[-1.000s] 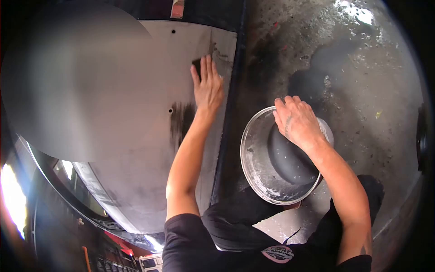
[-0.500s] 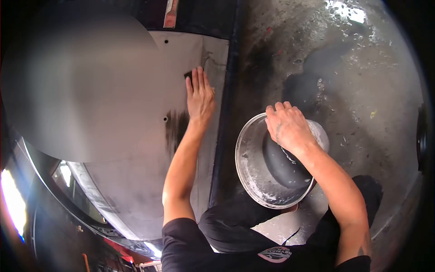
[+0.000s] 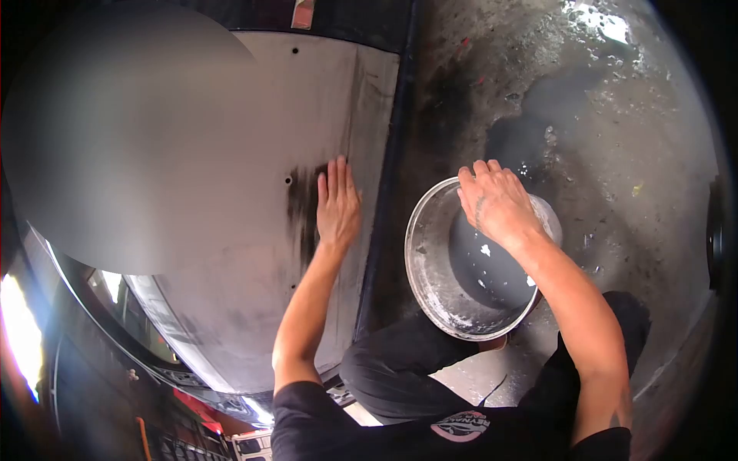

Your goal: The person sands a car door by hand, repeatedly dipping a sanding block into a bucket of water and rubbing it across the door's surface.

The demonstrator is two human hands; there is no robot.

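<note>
My left hand [image 3: 338,207] lies flat on a large grey car panel [image 3: 231,307], fingers stretched and close together. A dark, flat piece of what looks like sandpaper [image 3: 321,170] shows only at its edge beside the fingertips; the rest is hidden under the hand. Dark wet streaks [image 3: 300,207] mark the panel left of the fingers. My right hand [image 3: 500,201] is curled over the far rim of a round bucket [image 3: 419,280], its fingertips bent over the edge. Greyish liquid [image 3: 480,265] with white flecks of foam lies inside the bucket.
The bucket stands between the panel edge [image 3: 374,207] and my bent legs [image 3: 407,361]. Wet, stained concrete floor [image 3: 607,169] stretches to the right. A red lamp [image 3: 302,14] sits at the top. A blurred round patch covers the upper left of the view.
My left hand has slid down the panel toward me, from above the dark streaks to beside them. My right hand stays on the bucket rim. The view has shifted slightly.
</note>
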